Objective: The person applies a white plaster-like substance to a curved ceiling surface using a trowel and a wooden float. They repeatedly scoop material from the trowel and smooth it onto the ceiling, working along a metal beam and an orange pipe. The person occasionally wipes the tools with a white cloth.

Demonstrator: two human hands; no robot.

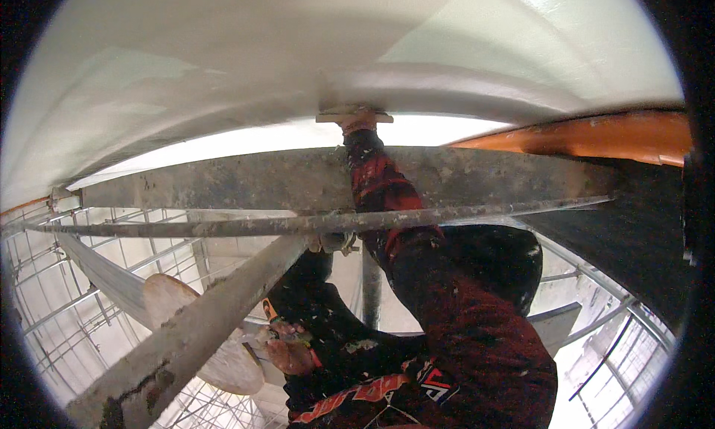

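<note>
My right arm, in a dark red and black sleeve, reaches forward past a metal tube. At its end my right hand (362, 124) is closed on a flat, trowel-like tool (328, 118), seen edge-on against the curved pale surface (298, 49). The hand hides most of the tool. Lower down, left of my body, my left hand (292, 353) has curled fingers. What it grips is not clear. Beside it lies a pale round-edged board (234, 366), partly hidden behind a slanting beam.
A stained grey plank (223, 177) and a metal tube (186, 228) cross in front of me. The thick slanting beam (201, 332) runs to the lower left. An orange beam (596, 135) is at the right. Scaffold bars and mesh (618, 354) show below on both sides.
</note>
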